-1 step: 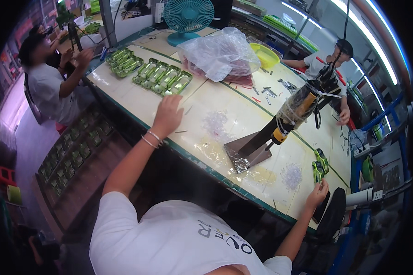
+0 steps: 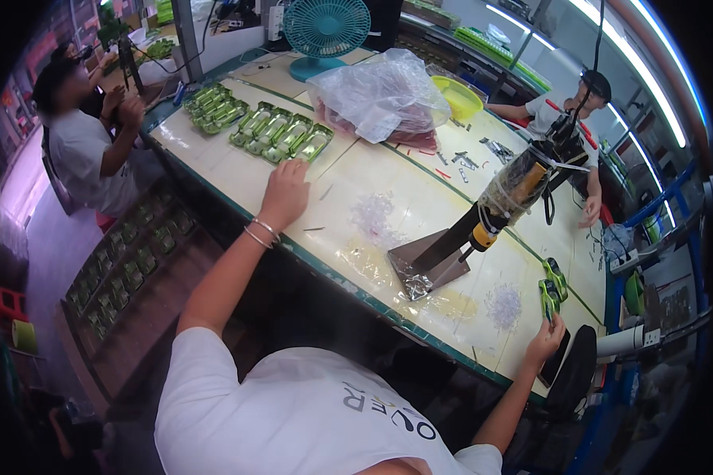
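My left hand (image 2: pixel 287 194), with two bracelets at the wrist, is just short of the near edge of a row of shiny green hollow plastic casings (image 2: pixel 281 134). Its fingers are loosely stretched and hold nothing that I can see; the tips reach close to the casings. At the right end of the table my right hand (image 2: pixel 545 339) pinches the near end of a green-and-black casing (image 2: pixel 547 299). A second green-and-black casing (image 2: pixel 557 277) lies against it, just beyond.
A bench-mounted electric screwdriver (image 2: pixel 483 233) leans over a metal plate mid-table. Small clear pieces lie in two piles (image 2: pixel 372 214) (image 2: pixel 502 307). Farther off are a plastic bag (image 2: pixel 380 95), a yellow basket (image 2: pixel 458 96) and a teal fan (image 2: pixel 325 32). Co-workers sit left and far right.
My left hand has drawn back slightly toward me and left, its fingers less spread. The right hand has barely shifted. The left co-worker's hands have moved closer together.
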Action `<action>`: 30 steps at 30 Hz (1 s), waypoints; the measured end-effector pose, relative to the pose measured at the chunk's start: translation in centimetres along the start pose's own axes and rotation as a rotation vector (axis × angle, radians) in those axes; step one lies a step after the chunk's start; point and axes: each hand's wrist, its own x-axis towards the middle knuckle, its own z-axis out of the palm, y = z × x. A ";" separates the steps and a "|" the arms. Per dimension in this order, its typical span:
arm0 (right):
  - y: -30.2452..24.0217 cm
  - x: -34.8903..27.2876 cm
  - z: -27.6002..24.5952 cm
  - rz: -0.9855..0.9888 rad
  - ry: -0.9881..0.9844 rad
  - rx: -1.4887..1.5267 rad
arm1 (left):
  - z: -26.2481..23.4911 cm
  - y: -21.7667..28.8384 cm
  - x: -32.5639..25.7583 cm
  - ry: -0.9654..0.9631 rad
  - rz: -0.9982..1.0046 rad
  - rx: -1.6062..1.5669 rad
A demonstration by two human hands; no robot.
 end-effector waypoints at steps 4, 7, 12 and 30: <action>-3.6 -2.8 -1.3 0.036 -0.042 0.078 | 2.3 -4.7 0.3 -0.195 -0.016 0.330; -5.7 -4.2 -2.0 0.077 -0.035 0.193 | 2.0 -4.2 0.6 -0.128 0.153 0.266; -13.5 -7.2 -2.7 0.213 -0.125 0.613 | -1.0 -0.6 0.0 -0.004 0.082 -0.268; -24.2 -15.2 3.0 0.241 -1.009 0.921 | -2.3 9.7 -2.3 -0.528 -0.124 -0.790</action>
